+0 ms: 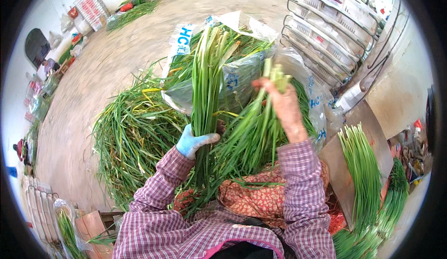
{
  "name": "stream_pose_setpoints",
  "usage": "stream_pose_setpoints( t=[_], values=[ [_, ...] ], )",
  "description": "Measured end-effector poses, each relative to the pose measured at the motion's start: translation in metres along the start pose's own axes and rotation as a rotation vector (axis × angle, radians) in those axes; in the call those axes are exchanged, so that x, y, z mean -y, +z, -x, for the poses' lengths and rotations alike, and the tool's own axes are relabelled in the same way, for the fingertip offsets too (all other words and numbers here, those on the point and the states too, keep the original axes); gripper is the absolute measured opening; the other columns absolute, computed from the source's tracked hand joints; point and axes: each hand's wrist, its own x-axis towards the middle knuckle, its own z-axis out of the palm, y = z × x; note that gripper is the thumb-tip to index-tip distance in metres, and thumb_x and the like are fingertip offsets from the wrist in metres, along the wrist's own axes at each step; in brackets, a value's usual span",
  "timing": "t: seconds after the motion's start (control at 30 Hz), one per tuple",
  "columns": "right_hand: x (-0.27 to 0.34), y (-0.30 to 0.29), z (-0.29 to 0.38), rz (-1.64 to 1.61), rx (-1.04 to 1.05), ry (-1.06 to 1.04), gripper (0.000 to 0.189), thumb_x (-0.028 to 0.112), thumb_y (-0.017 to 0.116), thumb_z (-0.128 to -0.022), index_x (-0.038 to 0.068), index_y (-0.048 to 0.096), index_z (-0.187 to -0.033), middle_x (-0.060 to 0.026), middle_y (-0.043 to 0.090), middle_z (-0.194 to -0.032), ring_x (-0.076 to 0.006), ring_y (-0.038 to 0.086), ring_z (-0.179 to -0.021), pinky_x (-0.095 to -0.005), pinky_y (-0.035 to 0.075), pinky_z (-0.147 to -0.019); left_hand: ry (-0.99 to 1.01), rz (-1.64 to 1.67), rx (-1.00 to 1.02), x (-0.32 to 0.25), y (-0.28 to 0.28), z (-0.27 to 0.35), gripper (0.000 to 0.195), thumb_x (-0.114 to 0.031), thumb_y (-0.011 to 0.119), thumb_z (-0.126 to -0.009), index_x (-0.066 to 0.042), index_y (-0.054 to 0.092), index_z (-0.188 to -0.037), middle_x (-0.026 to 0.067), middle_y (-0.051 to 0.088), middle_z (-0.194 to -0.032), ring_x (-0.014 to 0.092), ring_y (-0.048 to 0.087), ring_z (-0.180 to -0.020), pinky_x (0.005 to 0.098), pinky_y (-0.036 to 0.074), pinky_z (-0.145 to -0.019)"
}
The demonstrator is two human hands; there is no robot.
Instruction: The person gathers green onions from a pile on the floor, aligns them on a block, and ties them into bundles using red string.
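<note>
In a light-blue glove, my left hand (196, 141) is wrapped round a bundle of long green stalks (206, 84), its pale ends upward. My bare right hand (282, 102) grips a second bunch of green stalks (258, 130) near its thick pale ends, and the leaves trail down to the left over my lap. Behind both hands stands a clear plastic bag (239, 74) with blue print, filled with more greens. A large loose heap of leaves (139, 130), some yellowed, lies left of my left hand. Patterned red cloth (255, 196) covers my lap.
At the right, a neat bundle of stalks (363, 175) lies on a brown board (335, 164), with more bundles below it. Stacked white plastic crates (324, 32) stand at the upper right. People (50, 66) sit by greens along the far walls, beyond the concrete floor (80, 95).
</note>
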Motion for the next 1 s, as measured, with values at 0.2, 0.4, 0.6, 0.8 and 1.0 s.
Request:
stream_pose_setpoints(
  t=[0.2, 0.4, 0.6, 0.8, 1.0],
  values=[
    [0.029, -0.017, 0.001, -0.417, -0.018, -0.021, 0.019, 0.02, 0.058, -0.087, 0.004, 0.059, -0.096, -0.0049, 0.061, -0.075, -0.0077, 0.056, -0.061, -0.0215, 0.051, -0.056, 0.024, -0.13, -0.003, 0.009, -0.004, -0.005, 0.037, -0.003, 0.07, -0.076, -0.001, 0.058, -0.111, 0.0028, 0.063, -0.091, 0.01, 0.059, -0.073, 0.0241, 0.05, -0.063],
    [0.047, 0.031, -0.002, -0.124, 0.014, -0.065, 0.03, 0.028, 0.071, -0.077, 0.004, 0.063, -0.092, 0.0036, 0.056, -0.063, -0.0034, 0.047, -0.049, -0.0192, 0.04, -0.044, 0.239, -0.348, -0.031, 0.03, 0.011, -0.006, 0.037, -0.005, 0.072, -0.074, -0.003, 0.059, -0.109, 0.0016, 0.063, -0.093, 0.007, 0.056, -0.079, 0.0232, 0.048, -0.071],
    [0.045, 0.032, -0.003, -0.142, 0.068, 0.01, 0.027, 0.028, 0.065, -0.081, 0.005, 0.065, -0.094, 0.0031, 0.058, -0.068, -0.003, 0.048, -0.054, -0.0204, 0.043, -0.048, -0.046, -0.075, 0.097, 0.021, 0.018, 0.005, 0.064, -0.016, 0.08, -0.067, 0.0, 0.048, -0.12, 0.0044, 0.06, -0.104, 0.012, 0.056, -0.09, 0.0272, 0.045, -0.084],
    [0.017, 0.013, 0.006, -0.287, 0.132, 0.105, 0.023, 0.024, 0.056, -0.088, 0.005, 0.061, -0.1, -0.0037, 0.065, -0.082, -0.0107, 0.061, -0.07, -0.0213, 0.048, -0.059, -0.077, 0.257, 0.055, 0.013, 0.023, -0.014, 0.048, -0.029, 0.07, -0.073, -0.001, 0.055, -0.109, 0.0111, 0.064, -0.094, 0.021, 0.063, -0.08, 0.0342, 0.053, -0.073],
    [0.005, -0.06, -0.001, -0.455, -0.248, 0.053, 0.023, 0.021, 0.059, -0.086, 0.005, 0.055, -0.102, -0.0063, 0.06, -0.079, -0.0149, 0.062, -0.061, -0.0283, 0.053, -0.052, 0.002, 0.185, -0.122, 0.003, -0.006, -0.024, 0.023, -0.007, 0.068, -0.073, -0.002, 0.056, -0.093, 0.0067, 0.06, -0.075, 0.018, 0.06, -0.061, 0.0304, 0.051, -0.056]
  ],
)
